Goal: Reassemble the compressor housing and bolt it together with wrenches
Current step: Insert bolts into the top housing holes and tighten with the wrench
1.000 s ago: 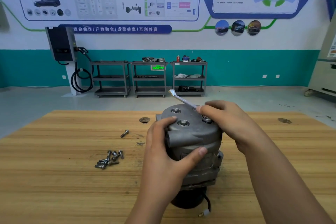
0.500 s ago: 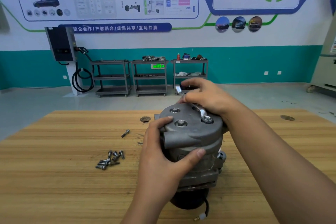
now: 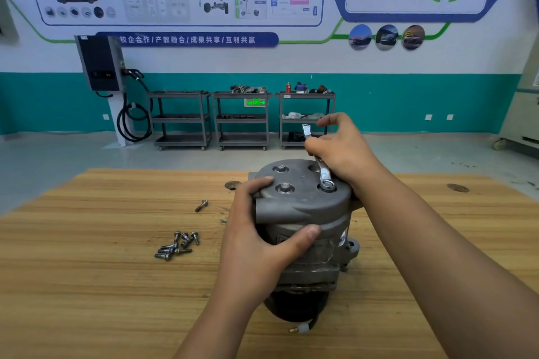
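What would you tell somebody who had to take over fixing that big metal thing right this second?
Left hand grips the side of the compressor housing, which stands upright on the table.
Right hand holds the wrench; its ring end sits over a bolt on the top cover.
Done: cover on; two bolt heads show in the top besides the one under the wrench.
Left: tighten that bolt, then check the others. A pile of loose bolts and a single bolt lie on the table to the left; I cannot tell which belong here.
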`<state>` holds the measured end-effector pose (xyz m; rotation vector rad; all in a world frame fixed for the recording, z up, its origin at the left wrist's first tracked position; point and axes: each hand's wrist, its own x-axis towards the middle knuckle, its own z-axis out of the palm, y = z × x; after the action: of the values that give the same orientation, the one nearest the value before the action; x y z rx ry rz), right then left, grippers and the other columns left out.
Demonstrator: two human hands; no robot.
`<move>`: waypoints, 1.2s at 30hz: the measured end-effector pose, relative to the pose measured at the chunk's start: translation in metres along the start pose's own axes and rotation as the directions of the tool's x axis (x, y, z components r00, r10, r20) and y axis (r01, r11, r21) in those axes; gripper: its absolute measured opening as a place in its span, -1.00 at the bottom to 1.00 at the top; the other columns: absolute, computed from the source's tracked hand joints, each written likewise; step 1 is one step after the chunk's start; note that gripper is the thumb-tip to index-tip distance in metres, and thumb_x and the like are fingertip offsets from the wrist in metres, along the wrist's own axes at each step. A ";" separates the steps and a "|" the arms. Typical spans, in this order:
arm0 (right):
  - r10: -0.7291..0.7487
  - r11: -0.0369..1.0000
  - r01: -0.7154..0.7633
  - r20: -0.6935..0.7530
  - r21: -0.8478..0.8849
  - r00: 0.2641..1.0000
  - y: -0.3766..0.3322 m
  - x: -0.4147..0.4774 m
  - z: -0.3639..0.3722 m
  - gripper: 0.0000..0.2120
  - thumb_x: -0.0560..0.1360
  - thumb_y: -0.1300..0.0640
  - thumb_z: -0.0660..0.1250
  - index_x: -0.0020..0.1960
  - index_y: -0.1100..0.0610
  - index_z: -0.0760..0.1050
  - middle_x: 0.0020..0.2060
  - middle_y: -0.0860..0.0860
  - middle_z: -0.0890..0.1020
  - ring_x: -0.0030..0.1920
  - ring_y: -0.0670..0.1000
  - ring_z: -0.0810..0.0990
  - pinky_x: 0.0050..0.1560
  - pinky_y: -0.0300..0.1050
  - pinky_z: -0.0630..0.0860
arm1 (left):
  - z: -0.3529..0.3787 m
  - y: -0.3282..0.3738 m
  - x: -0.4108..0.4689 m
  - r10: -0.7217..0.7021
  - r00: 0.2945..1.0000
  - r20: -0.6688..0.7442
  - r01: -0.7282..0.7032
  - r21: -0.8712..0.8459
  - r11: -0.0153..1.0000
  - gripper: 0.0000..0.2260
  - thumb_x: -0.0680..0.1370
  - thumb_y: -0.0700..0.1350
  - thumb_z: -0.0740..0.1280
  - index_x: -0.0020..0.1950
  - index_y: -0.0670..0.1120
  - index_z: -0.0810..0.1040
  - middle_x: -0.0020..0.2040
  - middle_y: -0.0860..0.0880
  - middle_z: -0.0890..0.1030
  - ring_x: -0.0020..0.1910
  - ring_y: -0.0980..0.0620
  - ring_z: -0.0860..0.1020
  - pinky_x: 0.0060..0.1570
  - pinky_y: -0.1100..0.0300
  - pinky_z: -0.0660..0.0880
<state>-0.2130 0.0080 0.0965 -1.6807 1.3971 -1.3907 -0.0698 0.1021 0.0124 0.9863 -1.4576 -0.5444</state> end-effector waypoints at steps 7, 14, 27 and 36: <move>0.228 0.902 -0.301 0.251 0.310 0.941 -0.004 0.001 -0.007 -0.94 0.44 0.28 0.33 -0.16 0.24 0.58 -0.54 0.02 0.56 -0.56 -0.10 0.45 -0.56 -0.34 0.38 | -0.007 0.002 0.001 -0.002 0.999 0.050 0.005 -0.054 0.999 -0.40 0.10 0.26 0.48 0.08 0.40 0.33 0.06 0.47 0.45 0.01 0.42 0.50 -0.18 0.55 0.42; 0.297 0.760 -0.425 0.320 0.492 0.900 -0.012 0.001 -0.012 -0.82 0.54 0.21 0.24 -0.18 0.25 0.52 -0.67 -0.04 0.47 -0.69 -0.17 0.31 -0.55 -0.38 0.31 | -0.015 -0.001 0.008 -0.010 0.992 0.123 0.021 -0.091 0.996 -0.40 0.12 0.23 0.50 0.10 0.37 0.36 0.06 0.45 0.47 -0.01 0.38 0.53 -0.17 0.47 0.48; 0.257 0.587 0.120 -0.325 0.801 0.910 0.008 -0.024 -0.040 -0.86 0.54 0.16 0.30 -0.18 0.12 0.40 -0.47 -0.04 0.46 -0.57 -0.14 0.44 -0.36 -0.25 0.54 | -0.036 -0.022 0.030 -0.136 0.937 -0.321 0.031 -0.312 0.950 -0.84 0.53 0.17 0.24 0.10 0.35 0.41 0.01 0.09 0.66 0.06 0.09 0.62 0.00 0.20 0.53; 0.259 0.493 0.108 -0.264 0.863 0.929 0.096 -0.052 -0.029 -0.72 0.62 0.09 0.08 -0.13 0.14 0.49 -0.48 -0.01 0.56 -0.34 0.00 0.65 -0.16 -0.12 0.61 | -0.078 -0.138 0.113 -0.322 0.933 -0.159 0.315 0.793 0.522 -0.75 0.60 -0.12 0.22 0.27 -0.08 0.51 0.04 -0.12 0.63 -0.18 -0.07 0.55 -0.28 0.10 0.49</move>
<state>-0.2714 0.0316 0.0026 -0.6691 0.6285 -1.9559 0.0508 -0.0466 -0.0238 2.0300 -1.5501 -0.0846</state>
